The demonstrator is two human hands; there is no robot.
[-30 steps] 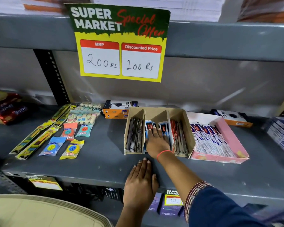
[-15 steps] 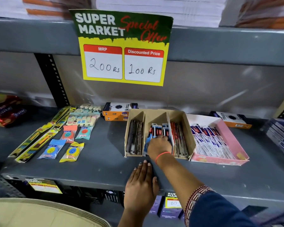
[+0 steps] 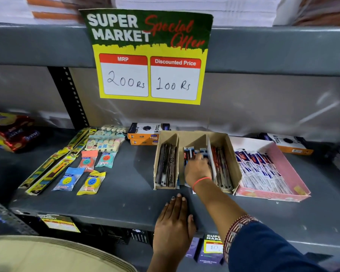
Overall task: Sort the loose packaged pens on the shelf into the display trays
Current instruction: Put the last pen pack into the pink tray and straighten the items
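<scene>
I see my right hand (image 3: pixel 197 169) inside the middle compartment of the brown cardboard tray (image 3: pixel 231 154), its fingers curled down on the blue and red pen packets (image 3: pixel 190 152) there, but I cannot tell if it really grips one. My left hand (image 3: pixel 173 226) lies open and flat on the front edge of the grey shelf (image 3: pixel 116 201). The pink tray (image 3: pixel 289 169) just beside holds more white pen packets (image 3: pixel 261 171).

The shelf (image 3: pixel 126 201) looks like matt grey painted metal; the divided tray (image 3: pixel 234 160) is plain brown cardboard; the pen packets (image 3: pixel 263 173) are glossy plastic.
</scene>
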